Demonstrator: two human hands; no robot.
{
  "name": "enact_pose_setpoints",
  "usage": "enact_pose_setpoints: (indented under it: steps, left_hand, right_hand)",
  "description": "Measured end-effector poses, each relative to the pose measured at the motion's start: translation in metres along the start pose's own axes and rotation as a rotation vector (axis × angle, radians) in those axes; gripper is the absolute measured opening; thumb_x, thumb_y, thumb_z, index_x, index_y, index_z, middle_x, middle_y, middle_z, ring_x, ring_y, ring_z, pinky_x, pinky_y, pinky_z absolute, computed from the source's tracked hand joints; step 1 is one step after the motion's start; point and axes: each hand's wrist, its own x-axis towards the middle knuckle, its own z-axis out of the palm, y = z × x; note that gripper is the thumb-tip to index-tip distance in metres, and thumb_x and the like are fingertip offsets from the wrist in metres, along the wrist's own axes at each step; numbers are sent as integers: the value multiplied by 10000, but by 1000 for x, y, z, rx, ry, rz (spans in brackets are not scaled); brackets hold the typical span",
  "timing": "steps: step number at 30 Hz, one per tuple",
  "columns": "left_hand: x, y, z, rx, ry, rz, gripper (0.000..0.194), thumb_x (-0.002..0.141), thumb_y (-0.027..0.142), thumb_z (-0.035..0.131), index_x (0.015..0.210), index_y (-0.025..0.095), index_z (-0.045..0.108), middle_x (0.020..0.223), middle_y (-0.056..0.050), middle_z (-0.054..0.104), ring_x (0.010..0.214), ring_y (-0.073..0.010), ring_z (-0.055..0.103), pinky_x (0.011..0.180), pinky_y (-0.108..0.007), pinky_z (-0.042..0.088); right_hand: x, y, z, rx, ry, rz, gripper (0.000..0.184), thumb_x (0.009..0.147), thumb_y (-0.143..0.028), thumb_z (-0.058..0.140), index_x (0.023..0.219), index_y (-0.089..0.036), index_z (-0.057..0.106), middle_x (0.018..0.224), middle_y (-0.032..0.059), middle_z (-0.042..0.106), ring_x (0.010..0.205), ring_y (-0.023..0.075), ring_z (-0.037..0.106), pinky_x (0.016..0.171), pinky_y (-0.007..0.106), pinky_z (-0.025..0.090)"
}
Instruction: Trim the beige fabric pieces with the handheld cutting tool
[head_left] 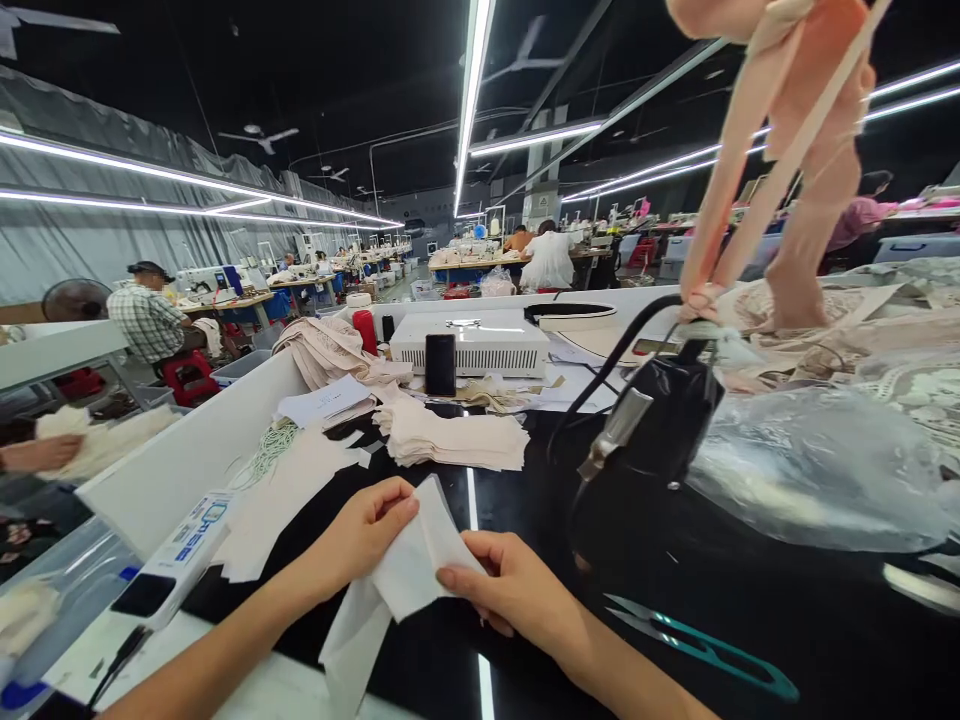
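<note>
A pale fabric piece (pixel 409 565) is stretched between my two hands above the black tabletop (pixel 540 620). My left hand (pixel 379 525) pinches its upper left part between thumb and fingers. On the other side, my right hand (pixel 499 580) grips the right edge, thumb on top. A strip of the same pale material (pixel 352 640) hangs down below toward the table's front. Just beyond my hands lies a stack of cut pale fabric pieces (pixel 465 440). To the right rest teal-handled thread snips (pixel 705 645), their blades pointing left.
Left of my hands are more fabric pieces (pixel 281 490) and a white-and-blue box (pixel 187 550). A phone (pixel 440 365) leans on a white vented machine (pixel 480 345). At right are a black device with a metal clamp (pixel 667 410) and a plastic bag (pixel 825 460). A person's hand (pixel 45 452) shows at far left.
</note>
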Motion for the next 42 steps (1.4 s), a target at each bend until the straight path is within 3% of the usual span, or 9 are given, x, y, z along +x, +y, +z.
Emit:
enact_pose_setpoints:
  steps: [6,15,19,23,26,29,32,36,42]
  left_hand:
    - [7,15,-14,195,4,153,276,987,390,522,818,191,613,780,2,596,727,-164,520,657,-262,361]
    - [16,38,-29,487,16,343,274,1067,283,447,942,206,679,872,0,691,796,-175,631,726,-253,427]
    - [14,36,-28,666,31,443,258,1081,265,433,1043,220,685,936,-22,681,859,-184,627,658,-262,386]
    - [-1,19,-12,960,-38,708,279,1086,187,419,970,222,670,799,9,640,675,-154,553,504,-299,249]
    - [-12,-1,6,1127,-43,933,363,1125,377,434,880,190,626,798,5,658,646,-150,572,504,-314,332]
    - [-15,-17,19,1007,-33,924,278,1111,390,482,1029,185,652,1005,-36,732,917,-191,680,763,-316,510]
    - [-12,-25,26,903,-56,881,234,1092,375,535,1163,184,649,1163,-60,736,1057,-219,683,937,-346,525]
    - [-9,-28,31,884,-166,808,241,1082,374,555,1177,179,661,1188,-63,733,1054,-224,691,959,-342,537]
    - [-9,-24,31,914,-213,802,277,1091,384,525,1133,155,675,1195,-74,729,1060,-227,675,953,-340,538]
  right_hand:
    - [6,-9,-1,-61,-63,21,517,669,-682,775,754,-194,626,500,-95,374,443,59,253,443,247,139]
    - [19,-8,-13,-216,-88,-45,486,796,-700,689,788,-216,641,526,-85,305,457,87,231,471,281,187]
    - [30,-5,-27,-431,111,-280,395,896,-579,612,739,-224,686,518,-37,457,491,144,434,504,284,370]
    - [35,-2,-41,-789,302,-568,285,963,-230,482,996,-229,766,932,49,786,852,213,743,783,320,599]
    - [36,4,-46,-1106,328,-671,402,929,-54,441,1122,-210,757,1050,77,803,945,205,771,833,327,637]
    - [37,11,-48,-1251,360,-636,488,875,37,438,1184,-185,744,1133,113,795,1042,254,757,906,418,638]
    - [34,14,-51,-1374,410,-620,582,814,101,402,1262,-122,700,1255,181,751,1157,311,720,951,490,620]
    - [26,11,-55,-1476,424,-677,657,751,146,382,1264,-132,685,1242,169,752,1155,299,719,911,449,627]
    - [15,5,-47,-1549,352,-819,439,838,93,435,1023,-169,735,975,77,808,849,249,764,738,398,634]
